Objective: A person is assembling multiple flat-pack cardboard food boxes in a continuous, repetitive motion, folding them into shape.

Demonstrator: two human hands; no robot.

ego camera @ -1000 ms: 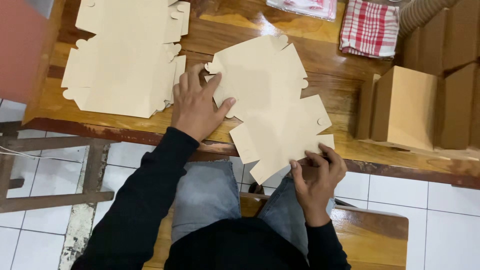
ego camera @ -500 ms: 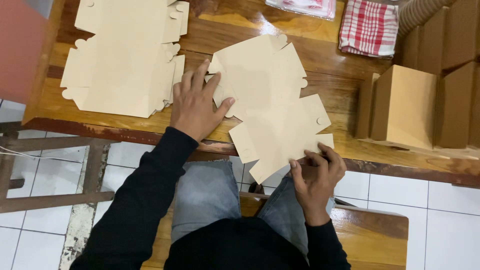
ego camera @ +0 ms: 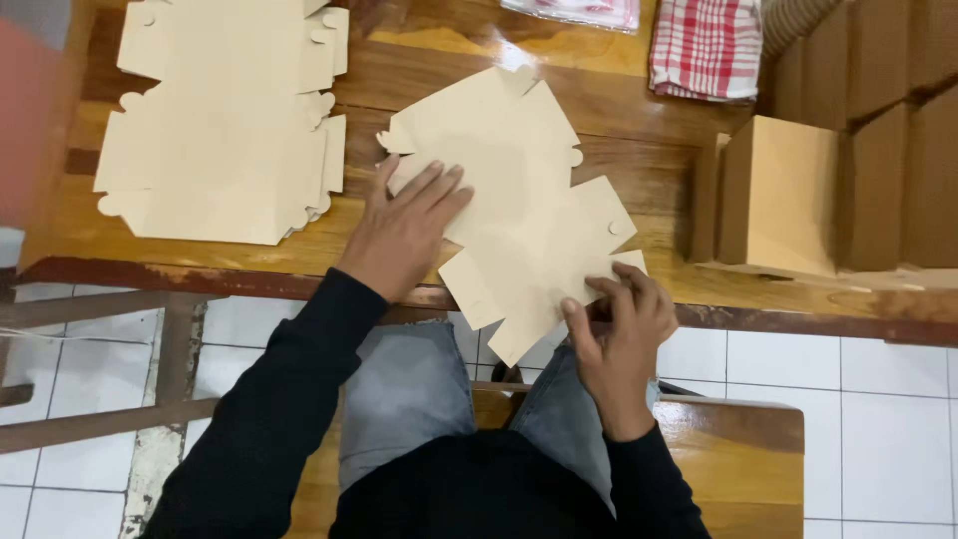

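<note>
At the bottom of the frame the person sat in a dark long-sleeved top and grey jeans (ego camera: 404, 399) on a wooden seat (ego camera: 738, 439) over white floor tiles (ego camera: 878, 399). Just above, right of centre, the right hand (ego camera: 621, 324) had its fingers curled and pinched on the near corner of a flat cardboard cutout (ego camera: 519, 190), where that corner hung past the table edge above the lap. Left of centre the left hand (ego camera: 404, 235) lay open and flat, fingers spread, pressing the cutout's left part down onto the wooden table (ego camera: 639, 170). The cutout lay tilted across the middle of the frame, most of it on the tabletop. In the upper left a stack of flat cutouts (ego camera: 220, 130) sat on the table, near the left hand but apart from it. At the right edge a folded brown box (ego camera: 778, 195) stood upright, with more brown boxes (ego camera: 898, 130) packed behind it. At the top right lay a red and white checked cloth (ego camera: 704, 45). A blurred reddish shape (ego camera: 30, 110) covered the far left edge.
</note>
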